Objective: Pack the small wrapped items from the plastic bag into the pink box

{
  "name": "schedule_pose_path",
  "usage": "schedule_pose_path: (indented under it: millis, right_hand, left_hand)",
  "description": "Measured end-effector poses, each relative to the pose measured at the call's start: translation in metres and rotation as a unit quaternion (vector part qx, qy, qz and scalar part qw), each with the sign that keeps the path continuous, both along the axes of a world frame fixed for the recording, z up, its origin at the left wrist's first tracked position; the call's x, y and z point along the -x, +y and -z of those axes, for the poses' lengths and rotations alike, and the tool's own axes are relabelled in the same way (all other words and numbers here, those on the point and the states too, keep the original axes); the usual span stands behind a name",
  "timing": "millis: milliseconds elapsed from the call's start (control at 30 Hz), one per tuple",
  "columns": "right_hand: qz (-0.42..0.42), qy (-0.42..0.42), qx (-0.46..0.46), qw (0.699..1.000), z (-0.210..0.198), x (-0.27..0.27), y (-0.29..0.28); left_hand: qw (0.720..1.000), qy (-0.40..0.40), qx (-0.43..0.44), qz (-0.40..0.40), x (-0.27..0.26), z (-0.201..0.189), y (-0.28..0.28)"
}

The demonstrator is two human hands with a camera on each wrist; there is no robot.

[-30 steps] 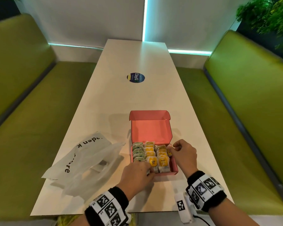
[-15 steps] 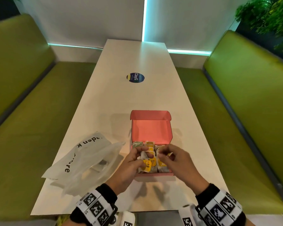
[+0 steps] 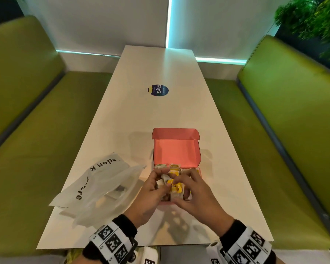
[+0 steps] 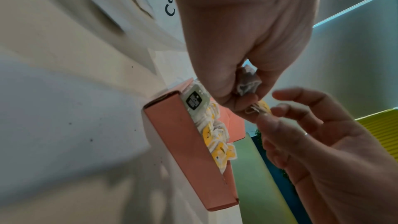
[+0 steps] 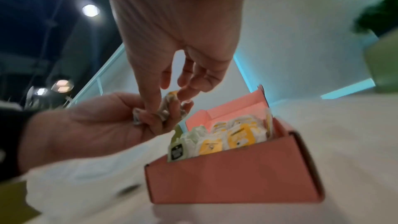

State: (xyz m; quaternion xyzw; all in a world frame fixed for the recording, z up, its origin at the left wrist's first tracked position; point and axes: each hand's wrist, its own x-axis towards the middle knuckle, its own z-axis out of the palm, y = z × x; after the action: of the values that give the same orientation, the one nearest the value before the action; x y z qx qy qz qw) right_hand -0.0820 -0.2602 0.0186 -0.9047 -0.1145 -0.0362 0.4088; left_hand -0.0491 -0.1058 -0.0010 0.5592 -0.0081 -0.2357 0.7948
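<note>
Green booth benches [image 3: 286, 111] flank a long white table [image 3: 160, 111], and low on it, straight under both hands, sits the pink box [image 3: 176, 149] with its lid tipped back away from the person. Its near half is already packed with small wrapped items [image 5: 234, 138], yellow ones to the right of the grip and greenish ones to the left, standing on edge in tight rows. The left hand [image 3: 152, 195] has its fingers curled round a crumpled wrapped item [image 4: 247, 81], held just above the box's near rows; this grip is narrow and full. The right hand [image 3: 194, 195] meets it from the opposite side, its thumb and forefinger pinching the yellow end of the same small bundle [image 5: 171, 97], the other fingers loosely spread. The plastic bag [image 3: 103, 189] lies slack on the table well to the left of the grip, something dark showing through it. The step in hand appears to be straightening or separating what is held before seating it. Done well, that means keeping the pinch light so the wrapper is not torn, turning the piece on edge to match its neighbours, and lowering it into whatever gap remains without dislodging the rows; the hands hide where that gap lies. The box looks nearly full, so the lid may need clearance later.
</note>
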Motion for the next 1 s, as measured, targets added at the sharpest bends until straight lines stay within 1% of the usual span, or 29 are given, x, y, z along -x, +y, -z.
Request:
schedule_pose_path:
  millis: [33,67,100,167,233,267,333,400,467,500,567,600,667,700,767,800,867,933,1000]
  right_hand:
    - [-0.013,-0.032,0.045,0.998,0.002,0.001,0.0]
    - [-0.017,-0.056,0.07,0.996,0.004,0.0,0.0]
    - [-0.013,-0.07,0.075,0.995,0.006,0.0,-0.001]
    - [0.006,-0.094,0.036,0.995,0.006,-0.003,-0.001]
    - [0.061,-0.102,-0.036,0.992,0.003,-0.006,0.0]
    - [0.097,-0.085,-0.08,0.988,0.0,-0.008,0.0]
    - [0.146,0.01,-0.187,0.971,-0.009,-0.01,-0.001]
    - [0.164,0.108,-0.287,0.937,-0.015,-0.011,-0.003]
    - [0.172,0.157,-0.338,0.912,-0.019,-0.012,-0.005]
    - [0.172,0.167,-0.345,0.907,-0.02,-0.012,-0.005]
    - [0.173,0.172,-0.338,0.909,-0.022,-0.011,-0.003]
    - [0.177,0.171,-0.33,0.911,-0.022,-0.011,-0.002]
    - [0.195,0.164,-0.319,0.913,-0.023,-0.009,0.0]
    - [0.205,0.16,-0.315,0.913,-0.023,-0.008,0.001]
    - [0.226,0.151,-0.3,0.914,-0.021,-0.007,0.004]
    - [0.232,0.147,-0.291,0.917,-0.02,-0.006,0.005]
    - [0.231,0.146,-0.275,0.922,-0.02,-0.004,0.009]
    - [0.228,0.154,-0.28,0.92,-0.02,-0.003,0.011]
    - [0.229,0.162,-0.301,0.912,-0.021,-0.003,0.012]
  left_hand:
    - [1.0,0.007,0.001,0.008,0.001,-0.001,-0.001]
    - [1.0,0.013,0.003,0.015,0.002,-0.002,-0.001]
    - [1.0,0.018,0.005,0.019,0.003,-0.003,-0.002]
    - [0.999,0.03,0.001,0.016,0.005,-0.006,-0.002]
    - [0.999,0.045,-0.007,0.005,0.005,-0.007,0.0]
    - [0.999,0.052,-0.011,-0.001,0.005,-0.007,0.001]
    - [0.998,0.059,-0.036,-0.012,0.004,-0.008,0.003]
    - [0.997,0.051,-0.057,-0.014,0.003,-0.013,0.005]
    - [0.998,0.032,-0.06,0.001,0.002,-0.017,0.006]
    - [0.998,0.017,-0.062,0.01,0.001,-0.017,0.006]
    - [0.996,-0.025,-0.082,0.016,0.003,-0.017,0.006]
    - [0.994,-0.05,-0.094,0.0,0.004,-0.015,0.005]
    - [0.986,-0.106,-0.111,-0.07,0.008,-0.009,0.003]
    - [0.976,-0.145,-0.12,-0.106,0.011,-0.006,0.002]
    - [0.95,-0.213,-0.166,-0.153,0.016,-0.003,-0.001]
    - [0.935,-0.244,-0.197,-0.164,0.018,-0.001,-0.001]
    - [0.908,-0.296,-0.252,-0.153,0.022,0.001,-0.003]
    - [0.905,-0.294,-0.276,-0.137,0.022,0.003,-0.003]
    - [0.912,-0.262,-0.286,-0.132,0.021,0.005,-0.003]
